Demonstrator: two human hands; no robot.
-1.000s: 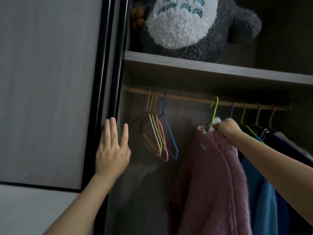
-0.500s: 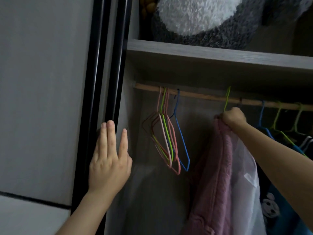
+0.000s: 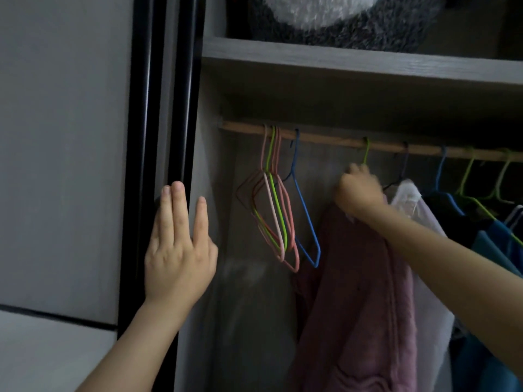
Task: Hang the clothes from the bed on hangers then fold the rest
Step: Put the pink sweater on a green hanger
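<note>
A fuzzy pink garment (image 3: 365, 292) hangs on a green hanger (image 3: 366, 151) hooked over the wooden wardrobe rail (image 3: 334, 142). My right hand (image 3: 358, 190) grips the garment's collar at the base of that hanger, just under the rail. My left hand (image 3: 179, 250) has its fingers straight and lies flat against the black edge of the sliding door (image 3: 158, 154). A bunch of empty pink, green and blue hangers (image 3: 280, 210) dangles at the rail's left end, between my hands.
To the right of the pink garment hang a white garment (image 3: 424, 250) and several dark and blue clothes (image 3: 492, 244) on more hangers. A grey and white plush toy (image 3: 334, 18) sits on the shelf (image 3: 353, 63) above the rail.
My right hand has carried the pink garment up and left, and its green hanger now hooks on the rail. The view has dropped lower. My left hand stays on the door edge.
</note>
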